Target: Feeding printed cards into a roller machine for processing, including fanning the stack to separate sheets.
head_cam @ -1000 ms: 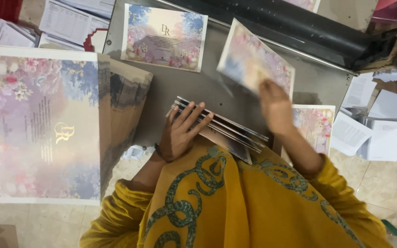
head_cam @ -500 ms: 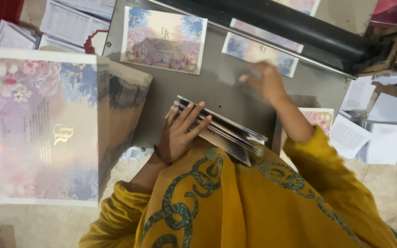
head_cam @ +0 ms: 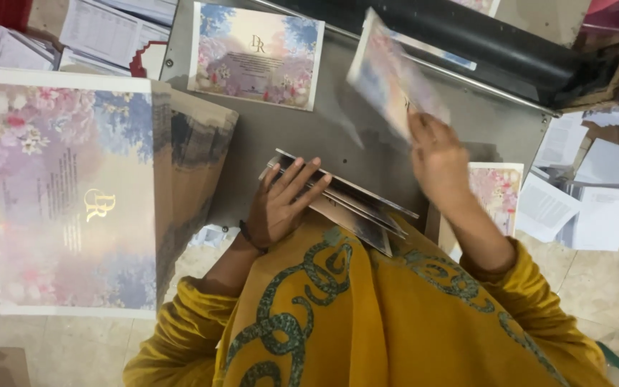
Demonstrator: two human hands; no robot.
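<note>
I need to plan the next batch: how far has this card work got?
Looks done: one floral card lies flat on the grey metal table, and a tall stack of large floral sheets stands at the left. In hand: the right hand holds a blurred floral card up in the air. Left: the left hand rests on a pile of cards at the table's near edge.

Card stack [head_cam: 345, 204] on table [head_cam: 367, 154], box [head_cam: 73, 193] left, papers [head_cam: 589, 193] probably right.

Left hand [head_cam: 284, 204] lies flat, fingers spread; right hand [head_cam: 435, 154] raised, pinching.
</note>
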